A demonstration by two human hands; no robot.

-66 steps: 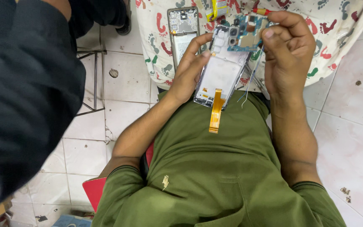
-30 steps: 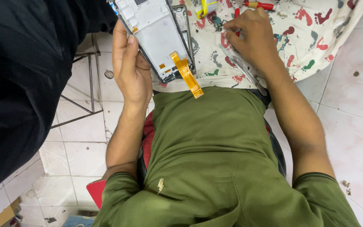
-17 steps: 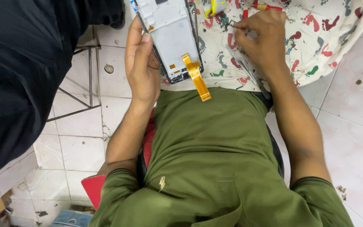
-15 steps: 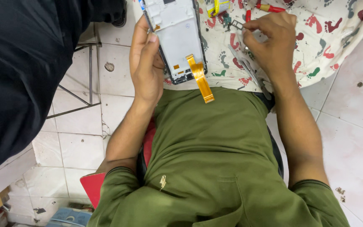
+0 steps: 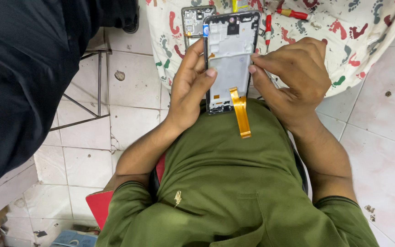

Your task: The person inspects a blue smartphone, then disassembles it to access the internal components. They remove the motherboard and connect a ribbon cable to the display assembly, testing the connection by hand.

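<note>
Figure: a seated person in a green shirt is working on an opened phone frame [image 5: 228, 59], seen from above.

Change. Half a second ago the frame was lying high on the left, propped only by the left hand, while the right hand was busy among the tools on the patterned cloth. Now the frame is sitting lower and more central, over the person's chest and the near edge of the cloth-covered surface [image 5: 371, 41], and both hands are meeting on it. The right hand is no longer reaching away; judging from this, the work is passing from fetching a tool to applying it to the frame.

Grip. The left hand [image 5: 189, 87] is clamping the frame's left edge, thumb across the pale inner plate. The right hand [image 5: 293, 75] is closing its fingers on a thin metal tool [image 5: 272, 78], the tip resting at the frame's right edge.

Count.
- Phone frames in hand: one, with one orange flex ribbon [image 5: 241, 112] hanging from its near end.
- Second phone body [image 5: 196, 20] lying on the cloth at the far left of the frame: one.
- Red-handled screwdrivers [image 5: 293, 13]: two in view, one far right, one beside the frame.
- Hands of the person: two.
- A dark sleeve [image 5: 24, 77] of someone else is filling the left side.
</note>
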